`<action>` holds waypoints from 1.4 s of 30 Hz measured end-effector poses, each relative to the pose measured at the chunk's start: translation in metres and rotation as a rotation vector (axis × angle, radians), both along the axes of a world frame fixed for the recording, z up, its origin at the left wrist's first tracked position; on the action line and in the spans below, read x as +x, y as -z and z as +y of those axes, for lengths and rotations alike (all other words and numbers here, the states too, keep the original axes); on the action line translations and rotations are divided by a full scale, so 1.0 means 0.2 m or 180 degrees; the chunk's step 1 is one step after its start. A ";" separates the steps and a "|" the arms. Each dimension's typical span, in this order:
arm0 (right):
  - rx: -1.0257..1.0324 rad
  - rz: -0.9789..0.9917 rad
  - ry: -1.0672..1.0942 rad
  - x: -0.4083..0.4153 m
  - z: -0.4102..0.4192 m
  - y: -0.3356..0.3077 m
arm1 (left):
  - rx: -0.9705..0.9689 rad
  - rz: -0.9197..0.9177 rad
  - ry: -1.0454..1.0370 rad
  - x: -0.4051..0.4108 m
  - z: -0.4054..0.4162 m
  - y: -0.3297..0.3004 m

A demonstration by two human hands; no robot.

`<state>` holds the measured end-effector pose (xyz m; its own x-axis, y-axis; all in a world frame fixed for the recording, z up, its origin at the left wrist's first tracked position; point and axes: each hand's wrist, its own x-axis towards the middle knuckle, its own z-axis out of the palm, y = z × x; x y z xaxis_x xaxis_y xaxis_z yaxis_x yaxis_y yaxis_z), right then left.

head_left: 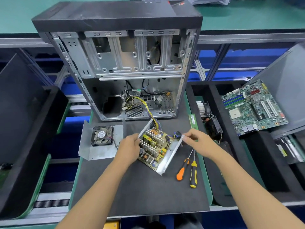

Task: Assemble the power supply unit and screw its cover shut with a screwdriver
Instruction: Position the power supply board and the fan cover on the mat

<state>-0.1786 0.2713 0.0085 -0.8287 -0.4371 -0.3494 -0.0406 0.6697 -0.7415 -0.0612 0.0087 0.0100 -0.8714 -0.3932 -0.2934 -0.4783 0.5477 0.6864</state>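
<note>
hands steady the open power supply tray (pixel 158 149) on the mat just before the computer case (pixel 118 63): left hand (pixel 130 146) grips its left wall, right hand (pixel 196 139) pinches the right wall, probably to square it for the fan cover (pixel 100 141) lying to its left. two screwdrivers (pixel 188 169) wait at its right. fan label unreadable.

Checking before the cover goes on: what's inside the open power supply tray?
Inside the power supply tray: a circuit board with heatsinks, coils and capacitors. The left hand covers its left edge; nothing beneath the board shows.
</note>
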 end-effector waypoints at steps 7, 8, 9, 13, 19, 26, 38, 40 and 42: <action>0.0051 0.0355 -0.0025 0.14 0.09 0.02 | -0.0856 -0.0068 0.0373 -0.16 0.07 -0.03; 0.0022 0.0332 -0.0004 0.16 0.10 0.02 | -0.0995 -0.0115 0.0500 -0.18 0.07 -0.04; -0.0022 0.0289 0.0018 0.18 0.10 0.03 | -0.1077 -0.0140 0.0604 -0.20 0.07 -0.04; 0.0021 0.0098 -0.0244 0.28 0.09 0.05 | -0.1110 -0.0067 0.0743 -0.33 0.07 -0.07; -0.0092 0.0024 0.0405 0.19 0.07 0.08 | -0.1247 0.1351 0.0826 -0.26 0.08 -0.07; 0.0549 -0.0594 -0.0213 0.12 -0.04 0.12 | -0.0686 0.0589 0.1755 0.10 0.17 -0.03; 0.0490 -0.1730 0.0164 0.04 -0.16 0.02 | -0.0572 0.0231 0.1419 0.13 0.20 0.03; 0.0418 -0.1801 0.0320 0.03 -0.15 0.02 | -0.0528 0.0251 0.1371 0.13 0.20 0.03; 0.0193 -0.2057 0.0641 0.00 -0.14 0.03 | -0.0519 0.0250 0.1345 0.13 0.21 0.03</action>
<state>-0.1783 0.2429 0.0025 -0.5083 -0.2602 -0.8209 0.5280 0.6588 -0.5358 -0.0348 0.0501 0.0033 -0.9824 -0.0341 -0.1838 -0.1396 0.7875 0.6003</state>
